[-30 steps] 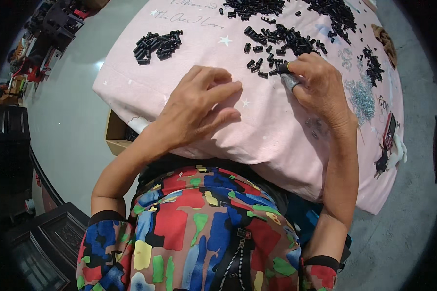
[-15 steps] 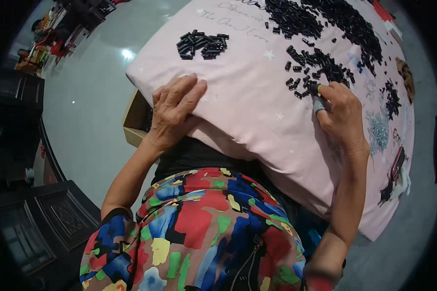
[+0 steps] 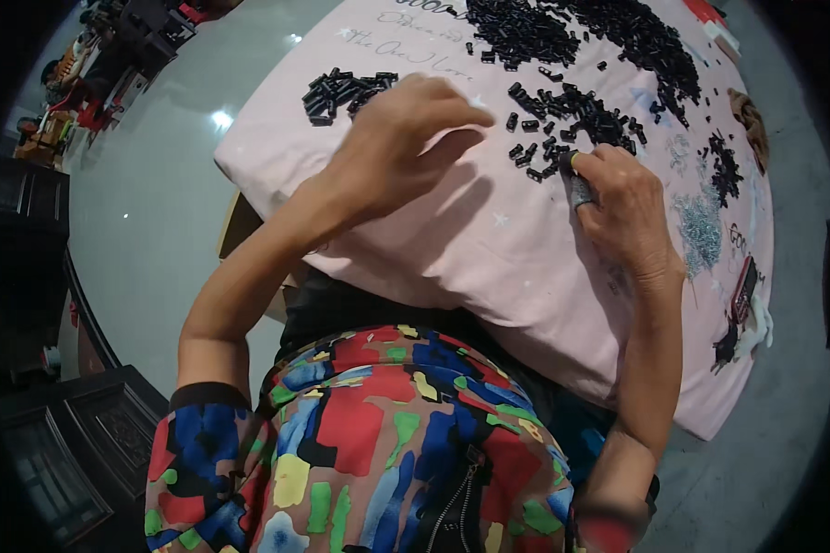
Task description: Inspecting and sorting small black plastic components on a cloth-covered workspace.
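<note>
My left hand [image 3: 406, 129] is raised over the pink cloth, its fingers stretched out to the right and apart, with nothing visible in them. It partly covers a small pile of short black cylindrical pieces [image 3: 327, 97]. My right hand [image 3: 622, 198] rests at the near edge of a looser group of black pieces [image 3: 599, 120], fingers bent together. A black cover sits on one of its fingertips and a grey wrap [image 3: 581, 191] on another digit. Whatever the fingertips may be pinching is too small or hidden to make out.
Larger heaps of black pieces [image 3: 516, 37] lie at the far side of the pink cloth [image 3: 489, 244]. To the right are small silvery parts [image 3: 699, 230], a dark red phone-like object [image 3: 743, 288] and a brown cloth [image 3: 749, 124]. A cardboard box [image 3: 237, 226] stands below the left edge.
My left hand has lifted off the cloth's near edge and swung up and right, over the small pile toward the loose pieces. My right hand stays beside the pieces; the whole view has shifted slightly.
</note>
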### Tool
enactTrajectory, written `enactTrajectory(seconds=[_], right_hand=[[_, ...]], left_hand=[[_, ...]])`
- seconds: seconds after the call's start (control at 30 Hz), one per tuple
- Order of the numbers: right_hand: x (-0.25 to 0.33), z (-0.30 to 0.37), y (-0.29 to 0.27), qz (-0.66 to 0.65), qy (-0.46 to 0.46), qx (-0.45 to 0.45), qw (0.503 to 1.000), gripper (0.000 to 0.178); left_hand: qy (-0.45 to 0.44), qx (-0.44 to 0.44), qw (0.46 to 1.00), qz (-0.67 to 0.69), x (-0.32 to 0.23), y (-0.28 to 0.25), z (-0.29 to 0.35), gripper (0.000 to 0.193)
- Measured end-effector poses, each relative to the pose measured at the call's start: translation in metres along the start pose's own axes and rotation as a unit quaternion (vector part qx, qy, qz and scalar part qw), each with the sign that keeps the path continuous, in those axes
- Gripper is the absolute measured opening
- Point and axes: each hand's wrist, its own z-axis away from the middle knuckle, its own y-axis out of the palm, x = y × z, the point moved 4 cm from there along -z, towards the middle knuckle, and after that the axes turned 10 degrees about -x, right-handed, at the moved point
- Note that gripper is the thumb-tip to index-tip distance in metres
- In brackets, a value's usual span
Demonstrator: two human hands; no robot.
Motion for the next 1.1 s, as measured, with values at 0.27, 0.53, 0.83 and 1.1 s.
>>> enactTrajectory(seconds=[0.27, 0.53, 0.83, 1.1], right_hand=[[-0.003, 0.001, -0.001, 0.000, 0.002, 0.018, 1.000, 0.021], [-0.009, 0.002, -0.001, -0.022, 0.018, 0.007, 1.000, 0.019], [-0.015, 0.001, -0.003, -0.035, 0.068, 0.036, 0.996, 0.018], [-0.016, -0.005, -0.011, -0.122, 0.138, 0.003, 0.983, 0.017]], left_hand=[[-0.020, 0.083, 0.993, -0.077, 0.024, 0.082, -0.036, 0.021], [-0.131, 0.184, 0.970, 0.093, 0.012, 0.067, -0.024, 0.019], [-0.175, 0.130, 0.974, 0.068, 0.013, 0.051, -0.017, 0.022], [-0.190, 0.114, 0.974, 0.033, 0.007, 0.047, -0.009, 0.024]])
